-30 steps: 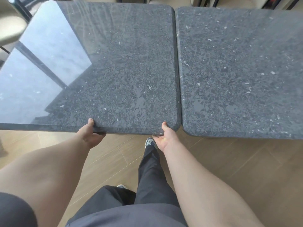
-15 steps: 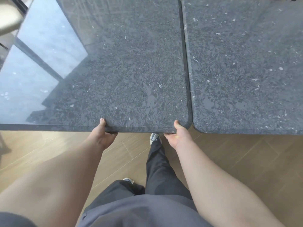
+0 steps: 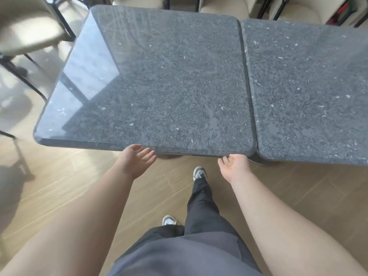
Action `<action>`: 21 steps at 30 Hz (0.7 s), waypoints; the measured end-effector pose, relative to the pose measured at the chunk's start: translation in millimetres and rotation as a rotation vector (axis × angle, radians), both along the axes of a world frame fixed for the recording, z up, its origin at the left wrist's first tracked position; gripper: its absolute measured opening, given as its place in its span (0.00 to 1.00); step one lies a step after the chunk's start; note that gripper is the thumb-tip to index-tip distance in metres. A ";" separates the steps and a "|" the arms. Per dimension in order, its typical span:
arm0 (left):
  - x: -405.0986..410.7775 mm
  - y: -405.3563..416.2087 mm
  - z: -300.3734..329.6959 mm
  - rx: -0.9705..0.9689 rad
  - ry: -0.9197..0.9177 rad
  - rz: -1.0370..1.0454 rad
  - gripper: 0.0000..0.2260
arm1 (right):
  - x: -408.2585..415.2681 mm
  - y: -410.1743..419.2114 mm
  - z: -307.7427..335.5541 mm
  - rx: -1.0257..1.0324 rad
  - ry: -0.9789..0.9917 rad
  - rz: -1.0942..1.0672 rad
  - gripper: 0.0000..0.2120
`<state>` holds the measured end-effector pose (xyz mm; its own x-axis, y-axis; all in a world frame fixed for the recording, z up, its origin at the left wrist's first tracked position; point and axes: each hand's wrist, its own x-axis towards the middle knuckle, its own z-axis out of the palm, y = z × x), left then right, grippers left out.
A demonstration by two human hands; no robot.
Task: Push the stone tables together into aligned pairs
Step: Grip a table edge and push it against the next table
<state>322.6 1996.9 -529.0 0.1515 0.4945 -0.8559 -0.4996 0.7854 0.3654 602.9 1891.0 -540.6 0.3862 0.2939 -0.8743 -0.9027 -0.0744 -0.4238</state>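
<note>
Two dark speckled stone tables stand side by side with only a thin seam between them. The left table (image 3: pixel 159 80) has rounded corners and a glossy reflection on its left half. The right table (image 3: pixel 310 86) runs out of frame on the right, and its near edge sits slightly nearer to me than the left one's. My left hand (image 3: pixel 135 160) hovers palm-up just off the left table's near edge, fingers spread, holding nothing. My right hand (image 3: pixel 235 166) is open below the same table's near right corner, apart from the stone.
Beige cushioned chairs with black metal legs stand at the far left (image 3: pixel 25 26) and along the far side (image 3: pixel 229 5). The floor (image 3: pixel 59 186) is light wood plank. My legs in dark trousers and one shoe (image 3: pixel 199 172) stand near the table edge.
Both hands gripped the left table's near edge before; now they have let go and pulled back, open. The view has drawn back and shows more of both tables.
</note>
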 end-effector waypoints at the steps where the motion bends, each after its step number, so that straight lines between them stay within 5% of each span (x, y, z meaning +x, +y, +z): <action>1: -10.4 -0.5 4.6 0.020 0.042 -0.027 0.21 | -5.3 -0.5 4.6 -0.004 -0.006 0.009 0.23; 8: -24.7 23.4 33.7 0.079 0.057 -0.339 0.14 | -24.9 -3.8 22.1 -0.021 -0.069 0.118 0.19; 21: 50.2 134.5 34.1 0.288 0.190 -0.959 0.06 | -17.1 19.9 -10.6 -0.115 -0.108 -0.315 0.15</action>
<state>372.8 2131.3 -494.9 0.4662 0.4269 -0.7748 0.3799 0.6944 0.6112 585.8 1910.9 -551.2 0.5340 0.0480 -0.8442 -0.8396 0.1477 -0.5227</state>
